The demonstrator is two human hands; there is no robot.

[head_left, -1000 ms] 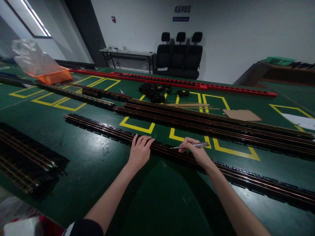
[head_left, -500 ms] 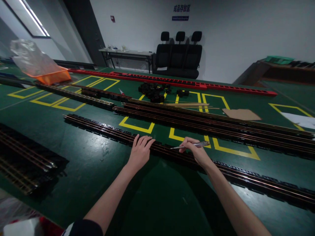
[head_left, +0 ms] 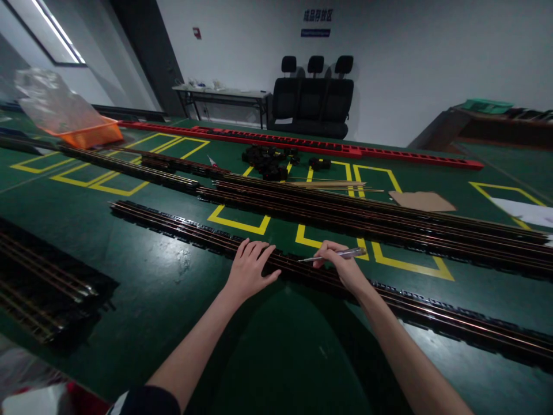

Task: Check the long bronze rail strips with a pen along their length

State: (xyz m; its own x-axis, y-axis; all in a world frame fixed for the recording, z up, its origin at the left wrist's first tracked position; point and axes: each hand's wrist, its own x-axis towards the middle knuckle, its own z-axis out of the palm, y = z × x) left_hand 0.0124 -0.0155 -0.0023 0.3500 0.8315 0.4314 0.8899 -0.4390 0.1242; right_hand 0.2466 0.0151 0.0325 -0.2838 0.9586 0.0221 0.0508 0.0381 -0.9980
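Observation:
A long black track strip (head_left: 190,229) with copper-coloured rails lies slantwise across the table in front of me. My left hand (head_left: 251,268) rests on it palm down, fingers spread and the thumb out to the right. A slim screwdriver with a clear handle (head_left: 352,252) is held in my right hand (head_left: 339,264), its fingers closed around it. The metal shaft points left, its tip at the rails a little right of my left hand. Whether the tip touches a rail I cannot tell.
More railed strips (head_left: 367,216) lie beyond, with others (head_left: 47,282) at the near left. Behind them are black parts (head_left: 265,161), thin sticks (head_left: 332,185), cardboard (head_left: 421,200) and a long red frame (head_left: 415,157). An orange basket (head_left: 90,135) holds a plastic bag.
My left thumb has swung out to the right, away from the fingers, and that hand spreads wider on the strip. My right hand and the screwdriver stay almost in place.

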